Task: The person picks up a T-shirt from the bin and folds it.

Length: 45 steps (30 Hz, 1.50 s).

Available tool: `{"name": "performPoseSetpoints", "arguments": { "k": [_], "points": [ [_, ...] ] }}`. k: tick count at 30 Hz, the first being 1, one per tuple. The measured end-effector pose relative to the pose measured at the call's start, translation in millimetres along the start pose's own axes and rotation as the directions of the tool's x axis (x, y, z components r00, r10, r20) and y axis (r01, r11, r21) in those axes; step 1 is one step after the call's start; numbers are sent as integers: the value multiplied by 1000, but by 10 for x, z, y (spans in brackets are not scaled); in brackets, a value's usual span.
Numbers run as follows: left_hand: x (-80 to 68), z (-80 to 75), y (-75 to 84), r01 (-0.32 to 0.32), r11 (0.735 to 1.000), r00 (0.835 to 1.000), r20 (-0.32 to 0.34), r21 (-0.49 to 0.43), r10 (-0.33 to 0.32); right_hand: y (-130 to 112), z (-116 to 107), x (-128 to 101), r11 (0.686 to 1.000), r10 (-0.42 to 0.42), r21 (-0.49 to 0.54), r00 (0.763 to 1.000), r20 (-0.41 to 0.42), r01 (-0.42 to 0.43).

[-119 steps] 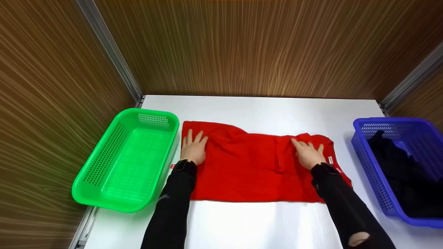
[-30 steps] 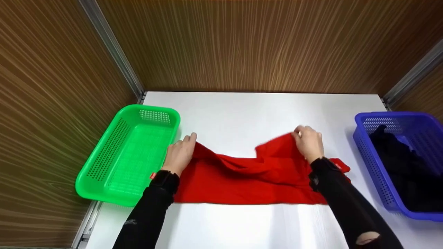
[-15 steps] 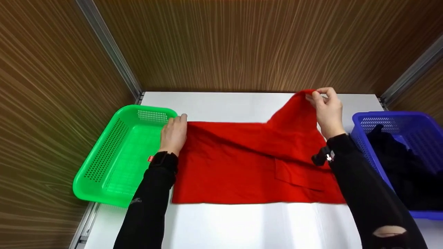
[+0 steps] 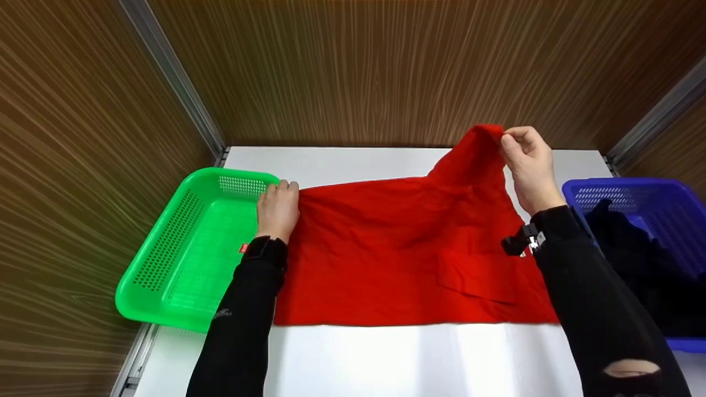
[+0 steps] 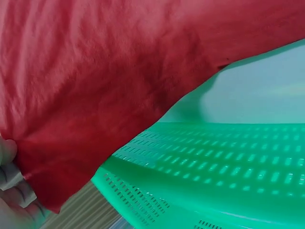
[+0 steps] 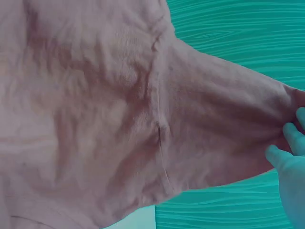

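Observation:
A red T-shirt (image 4: 375, 253) with a patch pocket (image 4: 477, 275) is spread on the white table, its far side lifted. My left hand (image 4: 278, 212) pinches its far left corner, beside the green basket's rim. In the left wrist view, the thumb and fingers (image 5: 8, 151) hold that corner of cloth over the basket. My right hand (image 4: 532, 168) pinches the end of a short sleeve (image 4: 469, 154) and holds it up near the back wall. The right wrist view has the sleeve (image 6: 219, 114) stretched between the shirt body and the fingertips. My right forearm covers the shirt's right end.
On the left stands a green perforated basket (image 4: 124, 292), with a small red tag (image 4: 243, 248) showing beside my left wrist. A blue basket (image 4: 634, 184) holding black cloth (image 4: 640, 264) stands on the right, partly behind my right arm. Wood-patterned panels (image 4: 380, 71) enclose the table.
Earlier both hands lay on the flat shirt. They since grip it and have moved away toward the back, opening out the upper layer; the right hand has risen and moved right with the sleeve.

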State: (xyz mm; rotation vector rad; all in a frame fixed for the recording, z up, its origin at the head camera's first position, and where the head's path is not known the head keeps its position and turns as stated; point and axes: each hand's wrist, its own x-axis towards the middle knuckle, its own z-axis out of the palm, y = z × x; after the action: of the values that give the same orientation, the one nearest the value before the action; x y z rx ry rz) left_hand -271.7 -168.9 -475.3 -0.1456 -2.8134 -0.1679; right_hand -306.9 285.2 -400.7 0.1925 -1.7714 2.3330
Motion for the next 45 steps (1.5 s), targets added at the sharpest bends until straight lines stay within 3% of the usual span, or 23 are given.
{"name": "performPoseSetpoints", "arguments": {
  "k": [5,13,16,22,30,32,35,37,39,42,45],
  "points": [
    [-146,71,25,-60,998,998,35,19,60,58,-138,-203,1000,15,1,1000,18,-15],
    [-438,194,134,-157,987,983,106,40,152,165,-648,-759,980,60,-195,997,48,-50],
    [-533,247,148,-175,982,981,100,69,168,202,-835,-970,981,59,-187,997,50,-49],
    [-676,336,116,-157,982,987,32,106,155,276,-1147,-1302,999,-5,-37,997,81,8],
    [-717,354,112,-128,986,990,69,107,121,214,-1252,-1592,992,-125,33,986,107,122],
    [-730,359,112,-131,985,988,92,113,121,228,-1301,-1651,995,-93,-17,986,137,96],
    [-768,367,122,-140,982,982,146,131,120,277,-1415,-1743,984,31,-176,981,193,3],
    [-807,380,138,-144,979,974,196,142,114,324,-1498,-1806,939,129,-340,970,207,-52],
    [-852,398,162,-149,977,962,251,152,107,379,-1574,-1863,862,214,-500,954,211,-83],
    [-904,442,202,-160,976,948,300,149,109,464,-1625,-1904,661,282,-748,942,184,-51],
    [-924,503,242,-196,977,935,315,85,160,580,-1569,-1883,467,214,-883,964,161,44]
  ]
}}
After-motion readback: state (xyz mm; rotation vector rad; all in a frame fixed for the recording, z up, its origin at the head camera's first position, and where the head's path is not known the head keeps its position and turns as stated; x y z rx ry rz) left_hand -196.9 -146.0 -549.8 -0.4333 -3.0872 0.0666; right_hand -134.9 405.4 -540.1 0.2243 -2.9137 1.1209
